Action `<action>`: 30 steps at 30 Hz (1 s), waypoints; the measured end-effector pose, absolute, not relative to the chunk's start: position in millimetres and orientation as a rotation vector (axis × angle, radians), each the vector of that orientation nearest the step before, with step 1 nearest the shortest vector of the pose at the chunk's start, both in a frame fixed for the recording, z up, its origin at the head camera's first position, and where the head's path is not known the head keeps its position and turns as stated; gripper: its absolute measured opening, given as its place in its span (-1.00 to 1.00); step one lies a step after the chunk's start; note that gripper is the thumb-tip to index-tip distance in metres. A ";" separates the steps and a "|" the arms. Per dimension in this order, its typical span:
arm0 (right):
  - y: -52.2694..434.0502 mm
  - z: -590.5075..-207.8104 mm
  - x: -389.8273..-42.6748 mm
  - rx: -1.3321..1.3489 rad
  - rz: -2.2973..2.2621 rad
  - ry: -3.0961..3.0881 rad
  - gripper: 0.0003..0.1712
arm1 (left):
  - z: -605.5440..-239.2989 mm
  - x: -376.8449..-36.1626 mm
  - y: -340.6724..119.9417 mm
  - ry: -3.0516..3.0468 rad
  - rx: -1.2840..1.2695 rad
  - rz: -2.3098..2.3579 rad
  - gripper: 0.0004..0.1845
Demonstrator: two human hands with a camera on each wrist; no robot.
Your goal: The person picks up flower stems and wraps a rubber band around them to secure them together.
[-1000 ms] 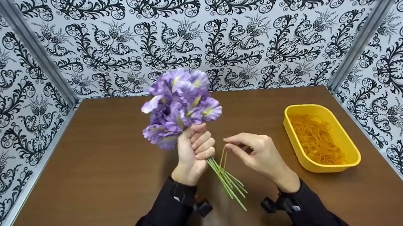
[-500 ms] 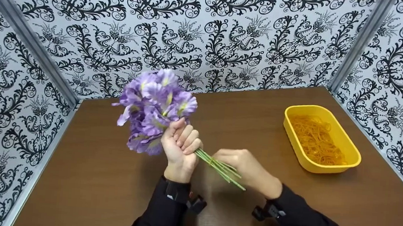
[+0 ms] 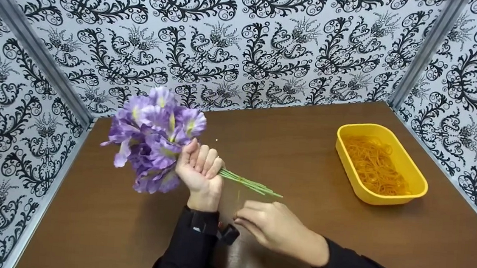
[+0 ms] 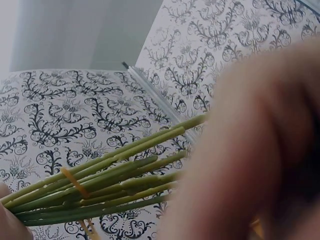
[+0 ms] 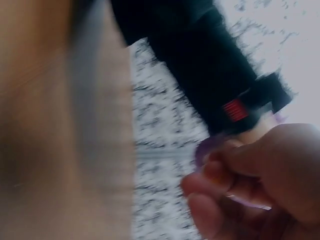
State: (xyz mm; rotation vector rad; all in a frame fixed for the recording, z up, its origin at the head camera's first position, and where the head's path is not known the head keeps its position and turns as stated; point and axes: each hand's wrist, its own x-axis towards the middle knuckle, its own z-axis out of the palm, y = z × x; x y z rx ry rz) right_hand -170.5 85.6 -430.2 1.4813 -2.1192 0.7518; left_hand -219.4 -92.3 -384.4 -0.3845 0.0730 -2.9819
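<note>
In the head view my left hand (image 3: 201, 173) grips a bunch of purple artificial flowers (image 3: 155, 140) just below the blooms, heads tilted to the upper left. Its green stems (image 3: 253, 185) stick out to the right of the fist. A thin yellow rubber band (image 4: 75, 182) crosses the stems in the left wrist view, and its strands run downward from them. My right hand (image 3: 280, 230) is below the stems, pinching the band's other end between thumb and fingers. The pinched end itself is mostly hidden by those fingers. The right wrist view is blurred.
A yellow plastic tub (image 3: 371, 198) holding many rubber bands (image 3: 374, 166) stands on the right of the brown table (image 3: 108, 226). Patterned black-and-white panels (image 3: 271, 38) close off the back and both sides.
The left hand and bunch have moved left, and the stems have swung nearer to level. My right hand has come from above the stems round to below them, pulling the band down.
</note>
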 end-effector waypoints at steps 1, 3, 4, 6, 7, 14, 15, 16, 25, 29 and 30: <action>88.9 -423.8 -168.2 1.480 0.739 -2.106 -0.96 | -384.3 -219.3 -91.5 0.038 -0.400 -2.969 -0.56; 96.6 -411.1 -165.4 1.476 0.735 -2.085 -0.95 | -384.3 -218.7 -88.9 -0.057 -0.449 -2.953 -0.53; 101.0 -405.2 -164.9 1.472 0.746 -2.070 -0.95 | -384.5 -218.1 -87.3 -0.107 -0.486 -2.952 -0.50; 109.2 -394.6 -165.7 1.459 0.781 -2.038 -0.95 | -385.2 -216.8 -83.8 -0.222 -0.569 -2.946 -0.46; 113.2 -389.9 -166.7 1.452 0.808 -2.021 -0.97 | -385.1 -216.0 -82.0 -0.266 -0.615 -2.948 -0.44; 135.0 -369.6 -182.6 1.299 0.983 -1.911 -0.92 | -381.7 -207.4 -73.7 -0.468 -0.771 -3.030 -0.43; 137.4 -368.4 -185.5 1.268 0.997 -1.911 -0.91 | -381.3 -205.9 -73.0 -0.473 -0.784 -3.060 -0.43; 139.4 -368.0 -188.5 1.239 1.006 -1.912 -0.89 | -381.0 -204.4 -72.4 -0.472 -0.801 -3.094 -0.44; 144.0 -376.8 -212.3 1.157 1.005 -1.954 -0.75 | -382.1 -194.4 -65.9 -0.303 -1.082 -3.260 -0.48; 139.1 -385.1 -219.4 1.185 1.004 -1.949 -0.80 | -380.2 -191.1 -62.6 -0.179 -1.146 -3.278 -0.50; 137.1 -387.7 -221.0 1.199 1.010 -1.947 -0.81 | -379.9 -190.9 -61.7 -0.154 -1.155 -3.276 -0.51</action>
